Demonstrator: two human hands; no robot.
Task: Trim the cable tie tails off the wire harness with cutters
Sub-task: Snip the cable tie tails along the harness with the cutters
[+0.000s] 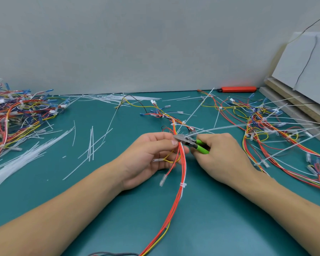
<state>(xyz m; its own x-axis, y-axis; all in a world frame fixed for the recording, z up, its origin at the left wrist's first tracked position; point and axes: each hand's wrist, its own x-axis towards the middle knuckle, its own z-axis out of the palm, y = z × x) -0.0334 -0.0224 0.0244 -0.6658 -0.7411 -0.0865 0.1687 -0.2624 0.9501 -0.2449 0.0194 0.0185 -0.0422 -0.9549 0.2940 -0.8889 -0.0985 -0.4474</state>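
Green mat [201, 209] under a grey wall. Left hand [148, 157] is pinching the wire harness [182, 163] between thumb and fingers. Right hand [222, 156] is gripping the green-handled cutters [190, 142], tip touching the harness just beside the left thumb. Cut tie tails [35, 152] are lying left of the hands; more harnesses [277, 126] are lying right of them.

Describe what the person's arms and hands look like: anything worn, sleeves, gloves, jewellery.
Both arms are bare from the bottom edge of the picture up to the wrists; no sleeve shows. The left hand and the right hand wear no gloves. No ring, watch, wristband or marking shows on either hand or forearm. One short, unpainted nail shows on the left hand.
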